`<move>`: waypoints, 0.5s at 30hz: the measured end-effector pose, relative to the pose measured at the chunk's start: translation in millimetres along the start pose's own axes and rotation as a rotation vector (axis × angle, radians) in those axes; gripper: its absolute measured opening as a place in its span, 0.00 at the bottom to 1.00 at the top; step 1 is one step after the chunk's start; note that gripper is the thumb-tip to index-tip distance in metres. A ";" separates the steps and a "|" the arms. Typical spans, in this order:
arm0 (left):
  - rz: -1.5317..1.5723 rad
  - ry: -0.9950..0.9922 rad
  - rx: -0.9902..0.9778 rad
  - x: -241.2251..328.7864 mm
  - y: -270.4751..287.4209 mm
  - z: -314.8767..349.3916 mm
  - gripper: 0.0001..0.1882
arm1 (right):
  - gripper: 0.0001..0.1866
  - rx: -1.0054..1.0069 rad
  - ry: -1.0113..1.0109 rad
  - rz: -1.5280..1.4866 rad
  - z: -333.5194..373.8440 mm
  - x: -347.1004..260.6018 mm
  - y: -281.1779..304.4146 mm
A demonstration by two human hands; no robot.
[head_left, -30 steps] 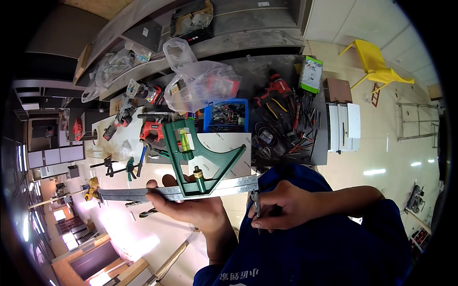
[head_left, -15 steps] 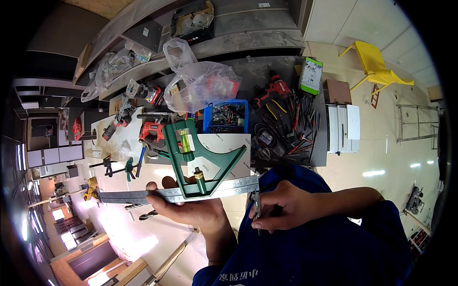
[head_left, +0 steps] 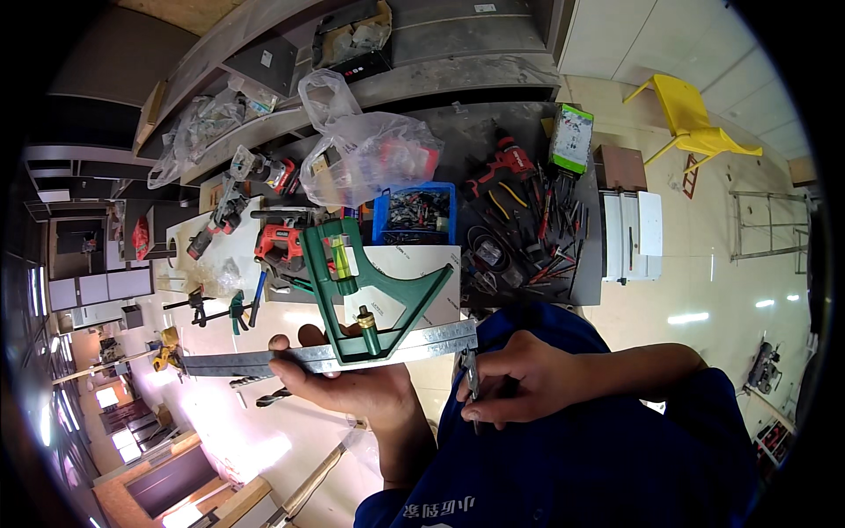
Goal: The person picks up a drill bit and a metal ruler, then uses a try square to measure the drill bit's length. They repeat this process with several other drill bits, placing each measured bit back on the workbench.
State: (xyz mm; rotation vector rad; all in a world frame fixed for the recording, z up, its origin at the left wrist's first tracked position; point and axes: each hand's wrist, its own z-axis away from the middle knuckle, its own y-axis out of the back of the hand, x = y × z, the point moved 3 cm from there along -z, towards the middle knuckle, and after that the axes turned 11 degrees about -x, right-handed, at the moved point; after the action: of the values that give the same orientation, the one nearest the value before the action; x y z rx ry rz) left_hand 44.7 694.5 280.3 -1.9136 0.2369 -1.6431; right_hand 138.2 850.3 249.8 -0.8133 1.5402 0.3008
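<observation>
A combination square with a green head (head_left: 321, 295) and a long steel rule (head_left: 440, 338) is held up in front of my body. My left hand (head_left: 356, 387) grips it from below, thumb and fingers closed round the rule left of the head. A yellow-green level vial and a brass knob show on the head. My right hand (head_left: 528, 380) pinches a slim, grey, pen-like metal tool (head_left: 473, 378) upright at the rule's right end. Its upper tip is at or very near the rule's edge; contact is unclear.
Beyond lies a dark workbench with a white board (head_left: 431, 273), a blue parts bin (head_left: 414, 211), a red drill (head_left: 509, 163), loose hand tools (head_left: 563, 233) and a clear plastic bag (head_left: 370, 154). A green-and-white box (head_left: 572, 139) stands at its right, a yellow chair (head_left: 687, 114) farther off.
Almost nothing differs. The view has shifted very slightly; both hands keep their grips, and the square and the slim tool stay in place.
</observation>
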 end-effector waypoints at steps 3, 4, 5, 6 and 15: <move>0.035 -0.030 0.018 0.4 -4.8 2.0 0.16 | 0.08 -0.002 -0.009 -0.005 -0.3 1.2 -0.6; 0.038 -0.025 0.005 0.3 -3.6 2.2 0.16 | 0.08 -0.006 -0.017 -0.004 -0.4 1.3 -0.3; 0.042 -0.021 -0.008 0.1 -3.1 2.5 0.16 | 0.08 -0.010 -0.025 -0.002 -0.4 1.4 -0.1; 0.046 -0.018 0.005 0.1 -4.1 3.2 0.16 | 0.08 -0.013 -0.028 -0.001 -0.2 1.3 -0.1; 0.043 -0.026 0.023 0.2 -2.6 2.6 0.16 | 0.08 -0.012 -0.040 -0.018 0.3 0.9 -0.6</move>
State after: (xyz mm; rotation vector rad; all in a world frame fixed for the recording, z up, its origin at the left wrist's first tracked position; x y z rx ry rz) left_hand 46.5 697.4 281.7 -1.8987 0.2457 -1.5857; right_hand 138.9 849.8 249.0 -0.8255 1.4942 0.3111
